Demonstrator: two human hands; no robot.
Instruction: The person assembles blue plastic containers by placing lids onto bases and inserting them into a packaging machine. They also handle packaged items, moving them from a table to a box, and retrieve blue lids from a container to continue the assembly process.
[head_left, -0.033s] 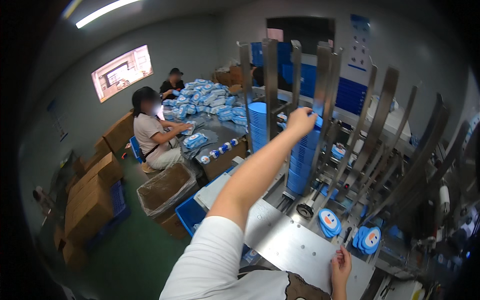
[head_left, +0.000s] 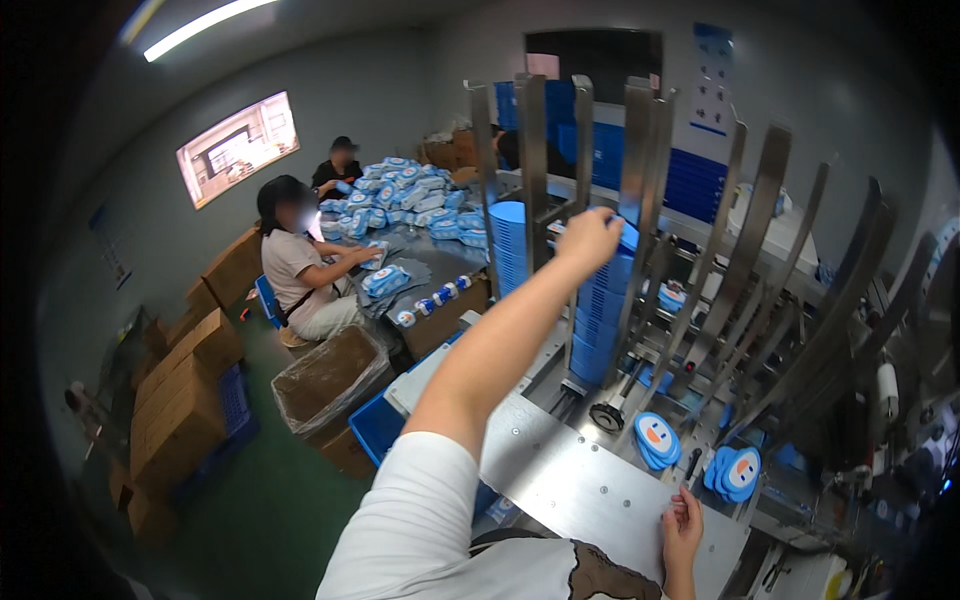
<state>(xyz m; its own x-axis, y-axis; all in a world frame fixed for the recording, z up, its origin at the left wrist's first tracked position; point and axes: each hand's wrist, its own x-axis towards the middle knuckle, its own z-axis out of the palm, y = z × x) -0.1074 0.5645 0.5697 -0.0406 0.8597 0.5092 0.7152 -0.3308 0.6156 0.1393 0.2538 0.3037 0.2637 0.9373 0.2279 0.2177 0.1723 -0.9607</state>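
Note:
My left hand [head_left: 588, 240] reaches forward to the top of a tall stack of blue pieces [head_left: 598, 320], held between upright metal rails. Its fingers are bent over a tilted blue piece [head_left: 628, 236] at the top; the fingertips are partly hidden. A second blue stack [head_left: 509, 250] stands in the rails to the left. Low at the right, my right hand [head_left: 682, 525] rests by the edge of a metal plate [head_left: 575, 480], fingers loosely curled and apart, holding nothing. Just beyond it lie two small piles of blue oval pieces with printed faces, the left pile [head_left: 656, 440] and the right pile [head_left: 735, 474].
More curved metal rails [head_left: 760, 200] rise at the right above the machine. A black knob [head_left: 606, 416] sits below the stack. To the left are a lined carton [head_left: 330, 380], a blue crate [head_left: 375, 425], and a table with heaped blue-white packs [head_left: 410, 195], where people work.
The view has shifted slightly. My left hand has moved a little left at the top of the stack, and the tilted blue piece there shows more. My right hand stays by the plate.

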